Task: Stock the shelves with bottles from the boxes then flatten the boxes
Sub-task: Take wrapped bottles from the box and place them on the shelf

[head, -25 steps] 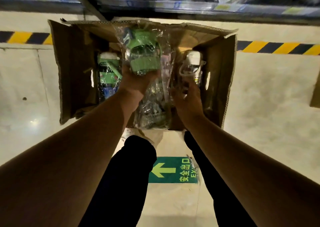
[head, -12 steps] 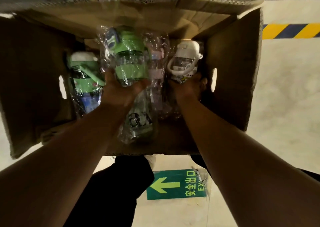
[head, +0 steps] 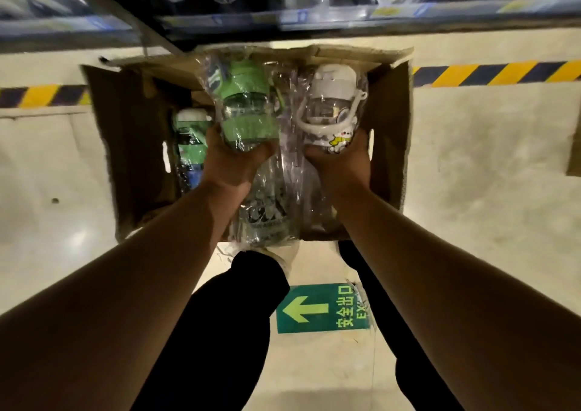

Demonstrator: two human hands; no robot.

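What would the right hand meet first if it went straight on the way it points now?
Probably the far flap of the box, beyond the white bottle the right hand grips. Depth is unclear: it might pass over it to the shelf.

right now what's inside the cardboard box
A wrapped green bottle at left, a clear wrapped bottle centrally. The held green bottle in the left hand and white bottle in the right hand cover the rest.

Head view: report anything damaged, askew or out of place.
One thing: the green exit-arrow floor sticker has a crinkled, lifting right edge. The brown cardboard box is open with splayed flaps but shows no clear damage. The plastic-wrapped green bottle in the left hand and white bottle in the right hand look intact.
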